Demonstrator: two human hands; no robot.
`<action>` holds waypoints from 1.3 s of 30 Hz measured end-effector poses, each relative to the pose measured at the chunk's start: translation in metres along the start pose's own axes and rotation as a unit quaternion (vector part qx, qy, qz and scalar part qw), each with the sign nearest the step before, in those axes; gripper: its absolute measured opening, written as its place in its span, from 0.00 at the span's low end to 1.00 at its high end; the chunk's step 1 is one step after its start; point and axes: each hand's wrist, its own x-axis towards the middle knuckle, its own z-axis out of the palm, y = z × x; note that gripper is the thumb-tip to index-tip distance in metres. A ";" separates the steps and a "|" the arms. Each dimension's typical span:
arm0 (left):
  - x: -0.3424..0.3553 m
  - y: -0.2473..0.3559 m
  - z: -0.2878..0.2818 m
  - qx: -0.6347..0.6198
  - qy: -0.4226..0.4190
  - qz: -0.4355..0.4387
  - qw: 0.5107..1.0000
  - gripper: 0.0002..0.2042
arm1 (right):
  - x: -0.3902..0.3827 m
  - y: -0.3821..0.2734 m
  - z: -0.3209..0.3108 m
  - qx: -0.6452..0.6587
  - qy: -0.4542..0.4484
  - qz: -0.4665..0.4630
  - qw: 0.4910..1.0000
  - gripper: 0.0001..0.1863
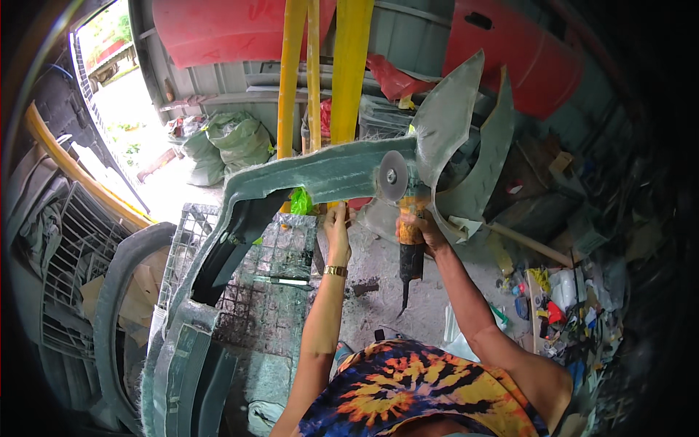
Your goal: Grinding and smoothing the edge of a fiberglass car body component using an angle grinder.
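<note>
Where bright daylight fills the open doorway [116, 102] at the upper left, a long, curved yellow strip [73, 156] slants down over a grey wire grille [84, 269]. Next to these stands a dark grey, arch-shaped moulding [109, 313], and farther back bulging whitish woven sacks [238, 142] lie near a metal wall. A large grey-green moulded panel with frayed, fibrous edges [320, 177] rises from the lower left, bends, and runs across the middle toward the right, in front of upright yellow posts [349, 73].

Below its upper stretch, the left hand [337, 234], with a gold-coloured watch [336, 271] at the wrist, reaches up with its fingertips at the panel's lower edge; whether they pinch that edge I cannot tell. Just right of it, and apart from it, an orange and black angle grinder [411, 256] stands nearly upright, its round grey disc [392, 177] overlapping the panel in view; contact is unclear. The right hand [429, 234] is wrapped around the grinder's body.

Beyond the panel's right end, curved pale grey sheets [450, 109] stand tilted, and at the far right lies a heap of mixed, colourful scraps [561, 309].
</note>
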 end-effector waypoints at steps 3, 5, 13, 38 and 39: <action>0.007 0.002 0.001 -0.054 -0.018 0.018 0.998 0.11 | 0.003 0.004 -0.001 -0.009 0.002 0.005 1.000 0.18; 0.009 0.003 0.002 -0.057 -0.021 0.020 0.998 0.10 | 0.004 0.006 -0.004 -0.011 0.006 0.012 1.000 0.18; 0.012 0.008 0.002 -0.035 -0.020 0.032 0.999 0.10 | 0.006 0.016 -0.002 -0.002 0.024 0.026 0.999 0.20; 0.010 0.005 0.007 -0.043 0.002 0.042 0.998 0.09 | 0.005 0.024 -0.006 -0.032 0.052 0.008 0.998 0.19; 0.010 0.005 0.007 -0.048 0.001 0.042 0.998 0.09 | 0.005 0.025 -0.007 -0.035 0.054 0.007 0.998 0.19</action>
